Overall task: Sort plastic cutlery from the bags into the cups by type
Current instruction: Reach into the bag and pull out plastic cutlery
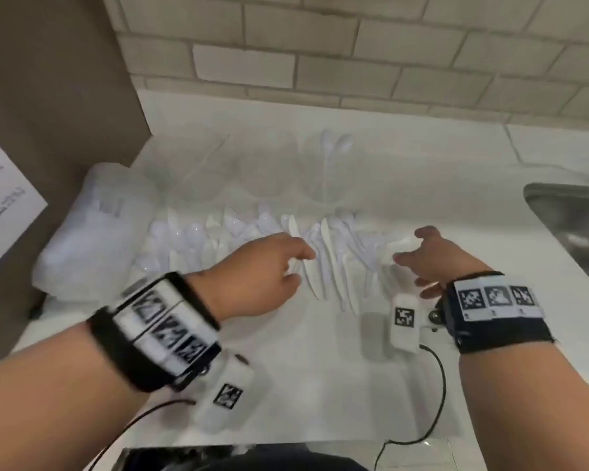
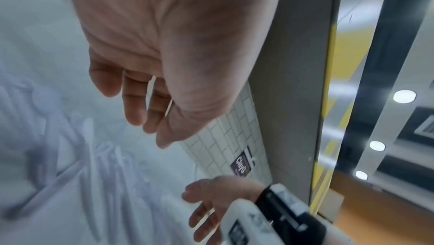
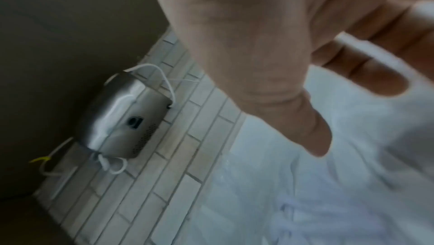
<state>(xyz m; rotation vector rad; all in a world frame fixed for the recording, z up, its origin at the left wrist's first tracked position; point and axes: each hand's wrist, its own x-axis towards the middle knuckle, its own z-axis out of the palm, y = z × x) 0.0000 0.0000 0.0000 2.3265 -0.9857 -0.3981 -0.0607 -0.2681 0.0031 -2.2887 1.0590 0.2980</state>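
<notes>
White plastic spoons, knives and forks lie spread in a long pile (image 1: 245, 236) across the white counter (image 1: 286, 368). Behind the pile stand three clear cups (image 1: 266, 164); the right cup (image 1: 323, 178) holds two spoons (image 1: 335, 144). A clear bag (image 1: 92, 226) with more cutlery lies at the left end. My left hand (image 1: 301, 266) reaches over the knives in the middle of the pile, its fingers relaxed and holding nothing (image 2: 145, 117). Over the pile's right end my right hand (image 1: 410, 254) hovers with fingers spread and empty (image 3: 340, 111). All views are blurred by motion.
A steel sink (image 1: 572, 226) is set into the counter at the right. A brown box with a paper label (image 1: 4, 198) stands at the left. A tiled wall (image 1: 320, 56) runs behind the cups. Black cables (image 1: 436, 396) trail from my wrist cameras.
</notes>
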